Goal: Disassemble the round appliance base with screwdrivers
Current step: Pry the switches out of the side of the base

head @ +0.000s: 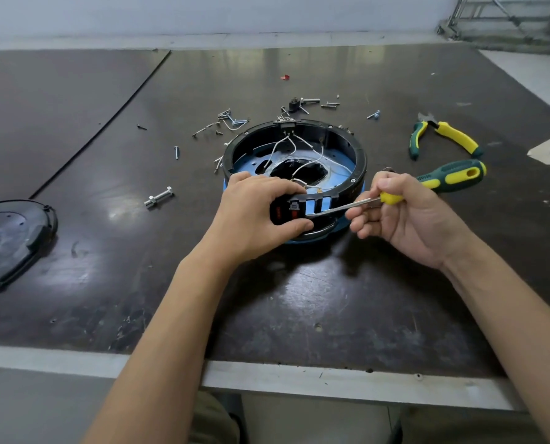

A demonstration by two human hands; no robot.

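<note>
A thin screwdriver (pixel 347 206) is pinched in the right hand (pixel 404 216), tip levered under the switch panel (pixel 291 209), likely to pry it loose, while the round base (pixel 294 174), mid-table (pixel 299 299), is clamped steady by the left hand (pixel 254 216).

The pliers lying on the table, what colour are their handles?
Yellow and dark green, seen clearly in the head view: pliers.
</note>
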